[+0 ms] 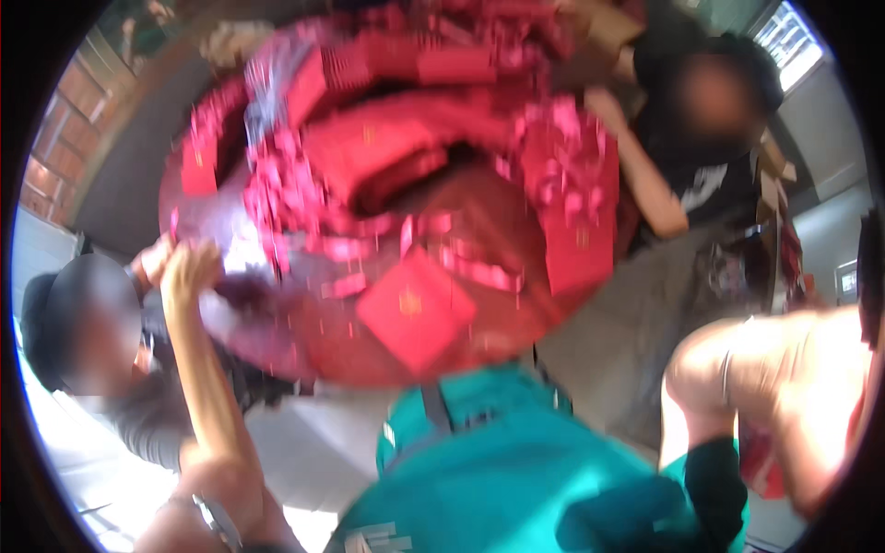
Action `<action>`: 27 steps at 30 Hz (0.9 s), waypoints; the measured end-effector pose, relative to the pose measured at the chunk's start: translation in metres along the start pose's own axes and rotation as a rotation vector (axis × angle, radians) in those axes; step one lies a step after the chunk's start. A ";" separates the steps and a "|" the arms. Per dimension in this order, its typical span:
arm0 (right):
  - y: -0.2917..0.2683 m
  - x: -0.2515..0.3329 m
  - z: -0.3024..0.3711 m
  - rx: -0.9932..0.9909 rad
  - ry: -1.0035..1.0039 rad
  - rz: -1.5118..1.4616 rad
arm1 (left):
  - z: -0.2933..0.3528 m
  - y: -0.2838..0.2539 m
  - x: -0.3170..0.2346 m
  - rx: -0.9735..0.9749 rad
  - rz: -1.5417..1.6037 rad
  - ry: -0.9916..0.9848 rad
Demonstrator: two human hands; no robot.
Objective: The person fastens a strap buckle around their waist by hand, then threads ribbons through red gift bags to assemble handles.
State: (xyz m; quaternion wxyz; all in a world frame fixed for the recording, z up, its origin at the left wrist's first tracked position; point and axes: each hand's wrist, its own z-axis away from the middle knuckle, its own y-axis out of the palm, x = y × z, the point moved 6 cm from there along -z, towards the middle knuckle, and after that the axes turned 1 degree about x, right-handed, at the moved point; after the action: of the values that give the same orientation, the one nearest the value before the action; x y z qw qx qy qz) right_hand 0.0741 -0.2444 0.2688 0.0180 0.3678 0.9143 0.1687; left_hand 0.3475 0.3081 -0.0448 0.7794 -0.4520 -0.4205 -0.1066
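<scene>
My left hand (244, 498) is low at the left, behind a wrist with a metal-banded watch (214, 522). It is blurred, and its fingers cannot be made out. My bent right arm (774, 364) looms large at the right edge. Which part of it is the hand, and how its fingers lie, I cannot tell. In front of my teal shirt (516, 452) is a round dark red table (498, 323). On its near edge lies a flat red square card or envelope (417, 309) with a gold emblem. Pink-red ribbon strips (479, 267) are scattered just beyond it.
Stacks of red folders (387, 138) and heaps of ribbon (290, 184) cover the table's far half. At the left a capped co-worker's hands (189, 265) are over the table edge beside a pink piece. Another person in black (710, 175) sits at the right, one forearm along the table.
</scene>
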 end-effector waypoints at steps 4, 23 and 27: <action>-0.003 0.029 0.008 0.093 0.195 0.000 | 0.034 -0.042 -0.001 0.421 0.361 -0.111; 0.075 -0.032 0.397 1.636 0.442 0.334 | -0.088 -0.231 -0.160 -0.579 1.352 -0.893; 0.066 -0.033 0.382 1.489 0.420 0.330 | -0.116 -0.230 -0.174 -0.264 1.187 -0.852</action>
State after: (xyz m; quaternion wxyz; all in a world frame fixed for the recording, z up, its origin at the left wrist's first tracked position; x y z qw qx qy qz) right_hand 0.2022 -0.1093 -0.0729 -0.4312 0.3744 0.7047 -0.4210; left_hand 0.1782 0.0479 -0.0617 0.4142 -0.6955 -0.3552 0.4675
